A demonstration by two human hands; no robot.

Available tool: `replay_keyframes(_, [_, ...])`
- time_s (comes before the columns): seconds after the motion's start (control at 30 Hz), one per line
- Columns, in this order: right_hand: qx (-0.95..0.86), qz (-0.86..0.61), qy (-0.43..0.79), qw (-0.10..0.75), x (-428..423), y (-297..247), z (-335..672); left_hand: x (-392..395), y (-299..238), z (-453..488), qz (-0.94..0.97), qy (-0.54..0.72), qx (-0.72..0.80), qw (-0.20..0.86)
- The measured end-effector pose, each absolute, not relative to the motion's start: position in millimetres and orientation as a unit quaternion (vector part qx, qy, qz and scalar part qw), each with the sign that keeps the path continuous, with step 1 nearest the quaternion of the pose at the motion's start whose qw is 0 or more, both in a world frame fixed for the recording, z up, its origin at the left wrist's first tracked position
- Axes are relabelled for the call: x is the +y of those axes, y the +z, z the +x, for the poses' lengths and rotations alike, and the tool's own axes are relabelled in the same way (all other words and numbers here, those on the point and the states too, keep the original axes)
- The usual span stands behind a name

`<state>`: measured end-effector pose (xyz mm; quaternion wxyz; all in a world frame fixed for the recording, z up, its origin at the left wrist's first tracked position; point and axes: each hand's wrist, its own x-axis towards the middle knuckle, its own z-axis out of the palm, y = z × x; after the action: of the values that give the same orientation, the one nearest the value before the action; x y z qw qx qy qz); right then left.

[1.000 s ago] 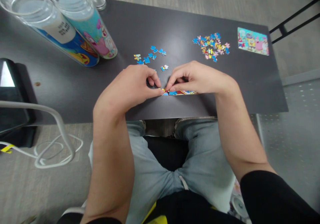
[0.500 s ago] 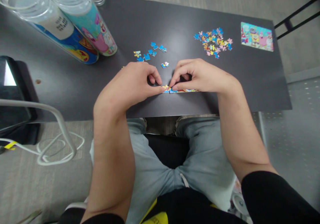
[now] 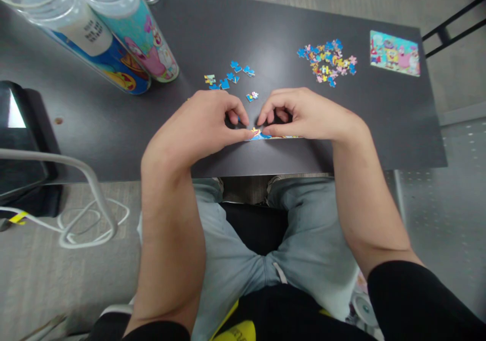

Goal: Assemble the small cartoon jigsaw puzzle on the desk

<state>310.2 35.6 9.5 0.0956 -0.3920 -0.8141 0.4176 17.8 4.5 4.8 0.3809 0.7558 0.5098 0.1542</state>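
Near the front edge of the dark table lies a row of joined jigsaw pieces point(image 3: 285, 137), partly covered by my hands. At its left end sits a yellow, pink and blue jigsaw piece point(image 3: 255, 131), flush against the row. My left hand point(image 3: 218, 115) holds this end piece, thumb along its front and index finger curled just behind. My right hand point(image 3: 294, 112) is curled over the row, its thumb on it and its index fingertip slightly raised. A loose blue and white piece point(image 3: 252, 97) lies just beyond both hands.
Several mostly blue pieces point(image 3: 225, 84) lie behind my left hand. A larger pile of pieces point(image 3: 329, 61) is at the back right, beside a colourful picture card point(image 3: 395, 53). Two clear-topped printed canisters point(image 3: 152, 52) point(image 3: 110, 60) stand at the left, near a black device point(image 3: 23, 143) and white cable point(image 3: 91, 179).
The end piece and the row now sit together where a thin seam showed before. My left thumb has slid slightly right, and my right index finger has lifted a little.
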Motion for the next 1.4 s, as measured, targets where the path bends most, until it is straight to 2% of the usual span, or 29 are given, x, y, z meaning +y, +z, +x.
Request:
replay_keyframes(0.27, [-0.79,-0.433,0.406,0.153,36.6,10.2,313.6,3.4,14.3,-12.8,0.71,0.22,0.599,0.299])
replay_keyframes(0.53, [-0.808,-0.451,0.329,0.187,51.2,-1.4,302.9,-0.4,3.4,-55.5,0.671,0.21,0.626,0.338])
replay_keyframes(0.73, [-0.809,-0.469,0.317,0.156,50.9,-13.3,283.5,-1.5,2.9,-60.9,0.66,0.221,0.637,0.331])
replay_keyframes(1.13, [-0.821,-0.46,0.298,0.163,56.2,-17.7,239.1,0.1,0.8,-56.2,0.679,0.222,0.619,0.325])
replay_keyframes(1.23, [-0.816,-0.448,0.316,0.186,57.0,-19.2,238.0,-2.0,2.5,-54.1,0.672,0.236,0.609,0.349])
replay_keyframes(1.4, [-0.788,-0.383,0.398,0.272,56.6,-27.3,233.7,-2.8,4.2,-43.7,0.658,0.283,0.583,0.384])
